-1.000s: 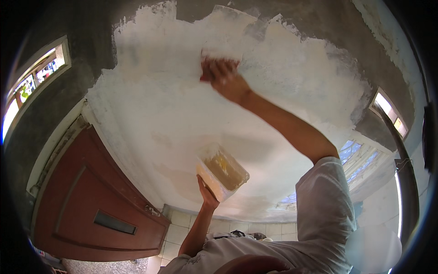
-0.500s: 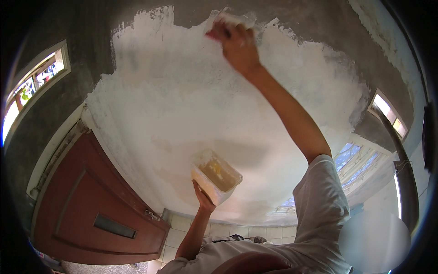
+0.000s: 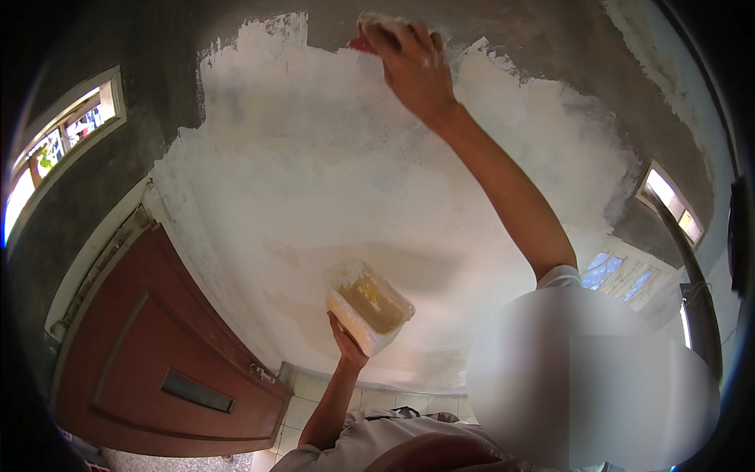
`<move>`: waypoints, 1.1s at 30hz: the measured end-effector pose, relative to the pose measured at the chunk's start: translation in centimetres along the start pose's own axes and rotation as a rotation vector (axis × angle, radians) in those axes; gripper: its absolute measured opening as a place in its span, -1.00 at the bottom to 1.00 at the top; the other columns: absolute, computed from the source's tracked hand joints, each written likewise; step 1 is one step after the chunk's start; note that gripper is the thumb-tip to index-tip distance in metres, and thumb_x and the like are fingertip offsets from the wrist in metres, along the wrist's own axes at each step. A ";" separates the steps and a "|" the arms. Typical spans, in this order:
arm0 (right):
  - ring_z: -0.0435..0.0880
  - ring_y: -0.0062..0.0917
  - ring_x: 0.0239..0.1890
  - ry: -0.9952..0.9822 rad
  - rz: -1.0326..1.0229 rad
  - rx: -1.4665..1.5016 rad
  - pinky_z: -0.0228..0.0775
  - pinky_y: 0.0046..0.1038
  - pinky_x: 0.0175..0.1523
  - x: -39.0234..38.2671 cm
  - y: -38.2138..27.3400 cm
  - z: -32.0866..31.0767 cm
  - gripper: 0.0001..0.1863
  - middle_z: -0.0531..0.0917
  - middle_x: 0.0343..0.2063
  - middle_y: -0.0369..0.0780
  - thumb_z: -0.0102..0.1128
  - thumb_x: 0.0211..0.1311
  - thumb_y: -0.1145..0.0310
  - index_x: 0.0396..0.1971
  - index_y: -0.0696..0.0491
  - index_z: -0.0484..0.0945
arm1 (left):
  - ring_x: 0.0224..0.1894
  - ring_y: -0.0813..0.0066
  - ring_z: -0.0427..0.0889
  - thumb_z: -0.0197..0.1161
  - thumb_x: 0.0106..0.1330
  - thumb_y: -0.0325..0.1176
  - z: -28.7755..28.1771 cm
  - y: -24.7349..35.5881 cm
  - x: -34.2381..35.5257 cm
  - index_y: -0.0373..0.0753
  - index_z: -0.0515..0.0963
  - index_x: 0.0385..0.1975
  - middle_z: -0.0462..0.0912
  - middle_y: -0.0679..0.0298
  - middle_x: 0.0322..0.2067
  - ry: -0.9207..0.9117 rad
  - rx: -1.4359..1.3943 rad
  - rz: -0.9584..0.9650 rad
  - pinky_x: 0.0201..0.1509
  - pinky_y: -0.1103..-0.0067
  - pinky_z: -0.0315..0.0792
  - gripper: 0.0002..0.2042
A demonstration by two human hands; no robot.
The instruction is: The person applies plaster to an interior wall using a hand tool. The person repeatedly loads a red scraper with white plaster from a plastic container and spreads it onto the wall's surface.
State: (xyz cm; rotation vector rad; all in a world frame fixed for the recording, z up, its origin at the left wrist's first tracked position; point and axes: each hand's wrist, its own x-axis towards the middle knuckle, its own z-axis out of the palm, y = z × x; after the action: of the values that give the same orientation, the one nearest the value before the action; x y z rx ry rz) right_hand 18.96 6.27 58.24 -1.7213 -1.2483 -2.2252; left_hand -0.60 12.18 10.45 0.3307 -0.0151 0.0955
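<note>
My right hand [image 3: 421, 75] is raised high against the wall, its fingers closed around a red putty scraper [image 3: 362, 42]. Most of the tool is behind the fingers, and its working edge is hard to make out. It meets the wall along the ragged upper border of the white putty coat [image 3: 338, 173], where bare grey plaster [image 3: 535, 39] begins. Lower down, my left hand [image 3: 348, 346] grips a cream rectangular tub [image 3: 352, 316] from below and the side. The tub is tilted, its open top showing smeared inner walls and a yellowish patch inside.
On the left stands a reddish-brown door [image 3: 126, 370] with a small dark panel. A narrow window [image 3: 79, 126] sits above it, another small window [image 3: 672, 197] at right. A dark curved pole [image 3: 700, 315] runs down the right side. Pale tiles [image 3: 303, 409] line the wall's base.
My right hand has shifted slightly up and to the right along the wall with the scraper. The tub stays nearly where it was in my left hand. A pale blur covers more of the lower right.
</note>
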 end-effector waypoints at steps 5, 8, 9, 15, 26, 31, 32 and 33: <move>0.59 -0.25 -0.01 -0.214 -0.196 -0.073 0.51 -0.12 0.05 -6.8 -3.0 1.8 -0.48 0.61 0.02 -0.14 0.24 0.11 0.50 0.16 0.12 0.59 | 0.41 0.18 0.38 -0.22 0.44 0.48 -0.2 -0.9 1.3 0.01 0.12 0.54 0.34 0.26 0.41 0.010 -0.005 -0.004 0.46 0.21 0.33 -0.16; 0.62 -0.21 -0.03 -0.382 -0.294 0.056 0.57 -0.12 0.06 -14.2 -8.4 -0.9 -0.46 0.62 -0.02 -0.07 0.25 0.11 0.45 0.17 0.21 0.59 | 0.41 0.19 0.37 -0.21 0.44 0.48 -0.8 -0.8 1.2 0.01 0.12 0.54 0.34 0.26 0.41 -0.077 0.045 0.026 0.46 0.22 0.32 -0.16; 0.62 -0.23 -0.04 -0.411 -0.276 0.101 0.57 -0.14 0.07 -15.6 -9.6 -1.9 -0.48 0.63 -0.02 -0.07 0.26 0.11 0.46 0.15 0.20 0.61 | 0.41 0.19 0.37 -0.21 0.44 0.48 -1.0 -0.6 1.1 0.01 0.12 0.54 0.34 0.26 0.41 -0.056 0.039 0.010 0.46 0.22 0.32 -0.16; 0.62 -0.36 -0.11 -0.299 -0.077 0.192 0.51 -0.28 -0.08 -10.1 -5.8 -5.5 -0.52 0.68 -0.03 -0.30 0.25 0.09 0.58 0.08 0.02 0.69 | 0.46 0.18 0.32 -0.28 0.48 0.44 -1.0 0.2 0.3 0.00 0.07 0.57 0.29 0.25 0.44 -0.012 -0.039 -0.038 0.52 0.20 0.22 -0.18; 0.66 -0.28 -0.13 -0.256 -0.100 0.067 0.53 -0.21 -0.02 -13.4 -5.4 -4.5 -0.60 0.64 -0.08 -0.17 0.29 0.13 0.44 0.02 0.11 0.68 | 0.45 0.13 0.33 -0.17 0.39 0.49 -1.0 -2.0 0.8 0.03 0.11 0.55 0.30 0.26 0.44 -0.013 -0.028 -0.100 0.48 0.14 0.29 -0.13; 0.63 -0.30 -0.08 -0.467 -0.060 0.257 0.49 -0.23 0.00 -18.2 -9.4 -8.1 -0.55 0.64 -0.10 -0.20 0.32 0.04 0.53 0.03 0.10 0.69 | 0.41 0.16 0.38 -0.13 0.38 0.42 -2.5 -1.6 0.6 0.03 0.19 0.51 0.39 0.28 0.37 0.092 -0.057 -0.095 0.45 0.17 0.31 -0.19; 0.63 -0.31 -0.07 -0.443 -0.016 0.298 0.48 -0.25 -0.01 -17.0 -8.2 -8.3 -0.52 0.65 -0.07 -0.22 0.30 0.01 0.58 0.03 0.08 0.69 | 0.39 0.16 0.40 -0.11 0.36 0.42 -3.0 -1.6 0.7 0.03 0.22 0.50 0.40 0.28 0.36 0.066 -0.080 -0.058 0.43 0.17 0.32 -0.19; 0.63 -0.32 -0.07 -0.388 0.018 0.355 0.46 -0.27 -0.02 -15.5 -7.1 -8.5 -0.49 0.65 -0.04 -0.24 0.28 -0.03 0.64 0.02 0.06 0.70 | 0.39 0.16 0.40 -0.11 0.36 0.42 -3.5 -1.8 0.8 0.03 0.22 0.50 0.40 0.28 0.36 0.085 -0.055 -0.054 0.43 0.17 0.32 -0.19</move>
State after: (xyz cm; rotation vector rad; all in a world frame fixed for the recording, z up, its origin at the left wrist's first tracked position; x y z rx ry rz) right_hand 14.53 -0.60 41.00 -2.0502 -1.5742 -1.5736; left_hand 0.39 11.71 6.57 0.2720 0.0748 0.0551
